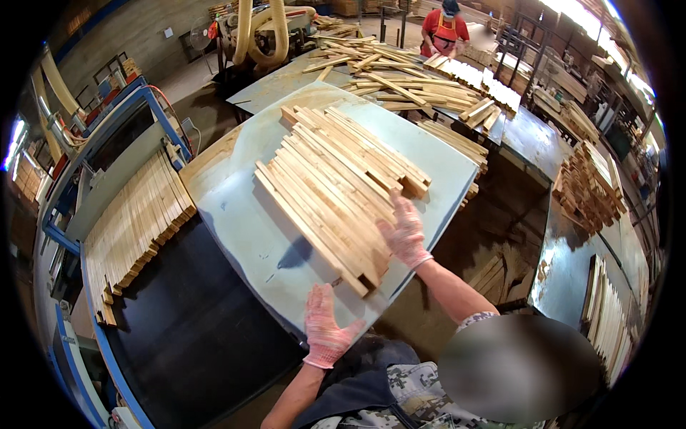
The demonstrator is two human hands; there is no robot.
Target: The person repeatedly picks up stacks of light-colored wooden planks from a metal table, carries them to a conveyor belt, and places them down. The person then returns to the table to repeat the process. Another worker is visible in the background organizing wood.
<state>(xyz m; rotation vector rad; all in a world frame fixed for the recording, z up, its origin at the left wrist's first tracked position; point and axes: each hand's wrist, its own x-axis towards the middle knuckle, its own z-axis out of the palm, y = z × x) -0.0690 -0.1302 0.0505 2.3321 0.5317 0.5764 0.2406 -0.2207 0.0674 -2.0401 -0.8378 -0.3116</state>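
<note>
Several pale wooden strips (332, 182) lie side by side in a slanting bundle on a light blue tabletop (275, 268), their ends uneven. My right hand (406, 234), in a pinkish-white knit glove, rests against the right near end of the bundle with fingers spread. At the table's near edge my left hand (327, 330), gloved alike, is held open just short of the nearest strip ends, its fingers stretched out. Nothing shows in its grasp.
On the left, a row of strips (139, 222) lies on a black conveyor belt (193, 322) by a blue-framed machine (107, 168). Loose strips (400, 79) cover a table beyond. A co-worker (444, 34) in red stands there. More wood stacks (586, 189) stand right.
</note>
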